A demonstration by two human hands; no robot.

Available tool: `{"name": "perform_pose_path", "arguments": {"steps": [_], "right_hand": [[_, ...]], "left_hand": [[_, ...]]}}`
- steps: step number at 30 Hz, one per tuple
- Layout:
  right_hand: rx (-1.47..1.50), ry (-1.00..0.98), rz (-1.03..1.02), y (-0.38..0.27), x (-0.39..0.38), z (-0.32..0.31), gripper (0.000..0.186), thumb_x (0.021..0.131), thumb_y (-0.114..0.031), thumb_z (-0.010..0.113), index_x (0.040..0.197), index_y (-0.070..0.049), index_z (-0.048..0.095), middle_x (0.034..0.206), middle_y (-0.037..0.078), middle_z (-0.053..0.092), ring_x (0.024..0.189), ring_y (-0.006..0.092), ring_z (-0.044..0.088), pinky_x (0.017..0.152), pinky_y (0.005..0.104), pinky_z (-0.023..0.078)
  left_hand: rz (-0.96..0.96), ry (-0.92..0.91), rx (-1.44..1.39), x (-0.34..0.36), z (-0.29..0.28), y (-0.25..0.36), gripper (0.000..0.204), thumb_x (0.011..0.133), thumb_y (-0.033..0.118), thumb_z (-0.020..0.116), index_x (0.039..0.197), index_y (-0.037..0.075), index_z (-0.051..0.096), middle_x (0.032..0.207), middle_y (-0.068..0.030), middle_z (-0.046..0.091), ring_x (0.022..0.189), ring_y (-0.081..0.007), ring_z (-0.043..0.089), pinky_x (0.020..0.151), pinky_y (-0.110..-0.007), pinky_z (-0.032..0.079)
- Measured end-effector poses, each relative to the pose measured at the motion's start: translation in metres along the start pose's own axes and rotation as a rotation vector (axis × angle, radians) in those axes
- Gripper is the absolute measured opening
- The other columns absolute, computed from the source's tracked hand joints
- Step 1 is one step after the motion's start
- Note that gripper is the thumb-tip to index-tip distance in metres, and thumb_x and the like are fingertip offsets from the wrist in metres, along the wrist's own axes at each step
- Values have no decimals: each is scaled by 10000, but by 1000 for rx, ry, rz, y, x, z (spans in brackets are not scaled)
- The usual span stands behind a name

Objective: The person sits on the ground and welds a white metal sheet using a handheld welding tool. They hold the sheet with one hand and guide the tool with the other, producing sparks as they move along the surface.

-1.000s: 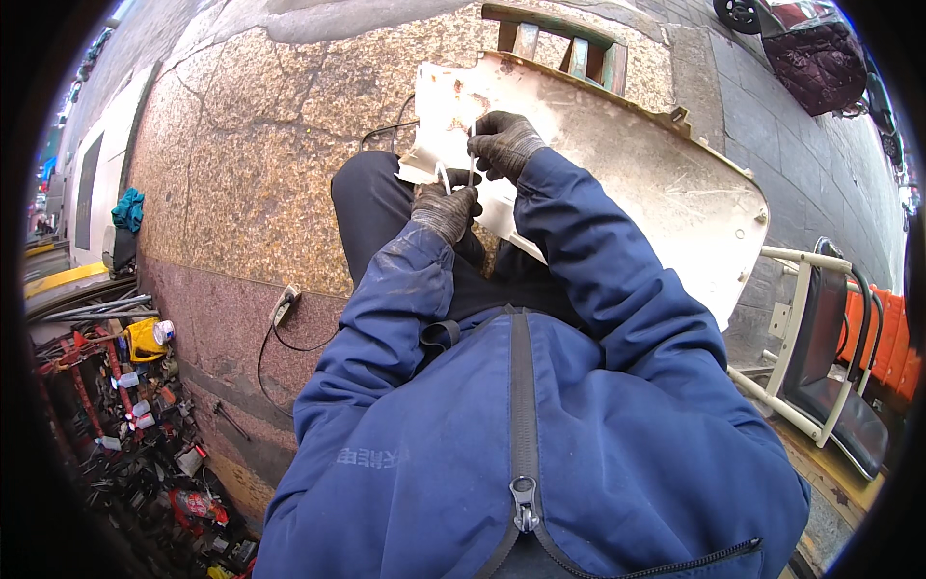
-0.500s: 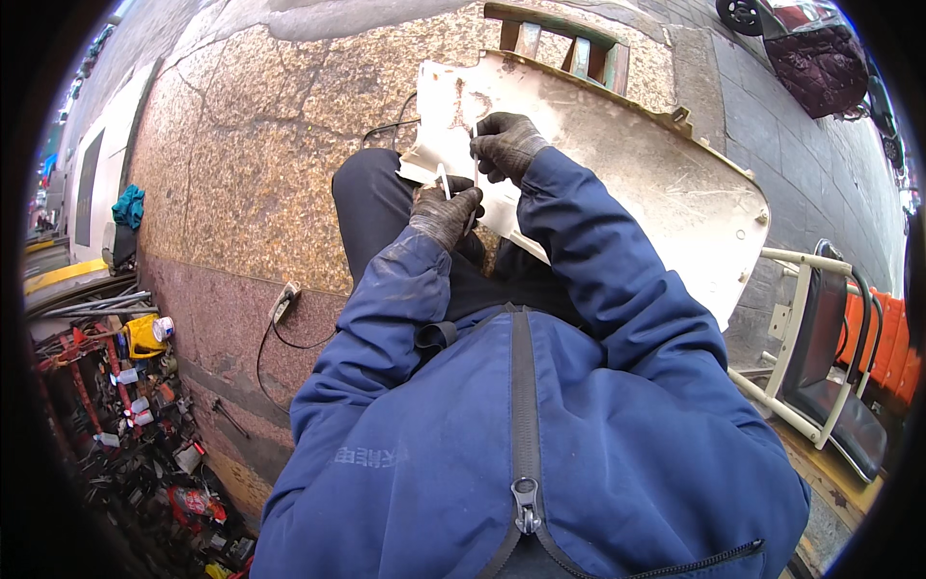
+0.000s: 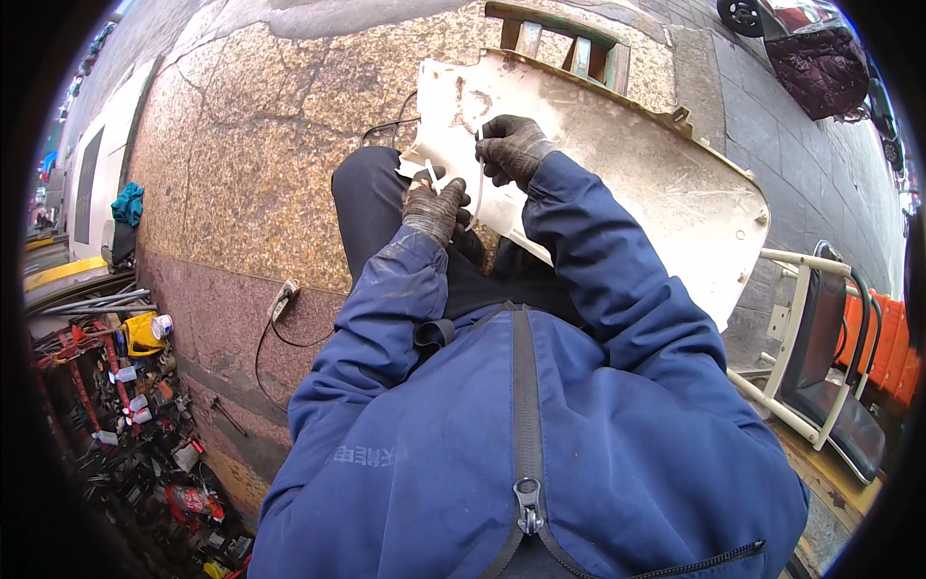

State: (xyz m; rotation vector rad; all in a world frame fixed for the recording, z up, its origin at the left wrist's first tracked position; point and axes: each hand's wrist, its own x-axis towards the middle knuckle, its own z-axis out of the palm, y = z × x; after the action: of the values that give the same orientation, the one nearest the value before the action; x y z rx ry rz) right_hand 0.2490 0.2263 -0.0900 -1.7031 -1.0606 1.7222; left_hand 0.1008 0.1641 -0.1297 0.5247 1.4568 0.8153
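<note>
A large, scuffed white panel with rusty patches lies across my right leg, its far edge by a wooden slatted stool. My left hand, in a dirty dark glove, is closed on a thin white flexible strip above my dark-trousered left knee; a short straight piece of white stands up from its fingers. My right hand, gloved too, pinches the same strip higher up, over the panel. The strip sags in a curve between the two hands. Whether it is one piece or two I cannot tell.
Tools and parts are heaped at lower left. A power strip with cord lies on the speckled pavement. A metal-framed chair stands at right before an orange barrier. A wheel and quilted cover are at top right.
My left hand has moved a little left and up, and my right hand slightly right. The white strip now bows more between them.
</note>
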Motion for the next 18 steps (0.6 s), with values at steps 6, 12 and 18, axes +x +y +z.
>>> {"name": "perform_pose_path", "arguments": {"steps": [6,12,18], "right_hand": [[17,-7,7,2,0,-1,147,750,-75,617,874,-5,582,696,75,605,551,164,586,463,300,513],[31,-11,19,3,0,-1,152,750,-68,614,882,-1,582,696,77,602,545,164,583,457,300,511],[60,-28,18,5,0,-2,143,749,-67,614,873,-4,584,684,75,597,534,162,578,443,296,503]], "left_hand": [[377,160,133,0,-2,-2,552,742,-14,616,1234,75,383,786,-111,585,466,-155,517,346,-291,434],[802,225,707,18,-20,-9,620,626,37,596,1231,59,463,1188,-164,494,1083,-307,492,943,-363,401],[1097,242,1200,14,-24,-5,387,644,53,558,1026,90,602,1181,-122,518,1118,-320,467,949,-383,405]]}}
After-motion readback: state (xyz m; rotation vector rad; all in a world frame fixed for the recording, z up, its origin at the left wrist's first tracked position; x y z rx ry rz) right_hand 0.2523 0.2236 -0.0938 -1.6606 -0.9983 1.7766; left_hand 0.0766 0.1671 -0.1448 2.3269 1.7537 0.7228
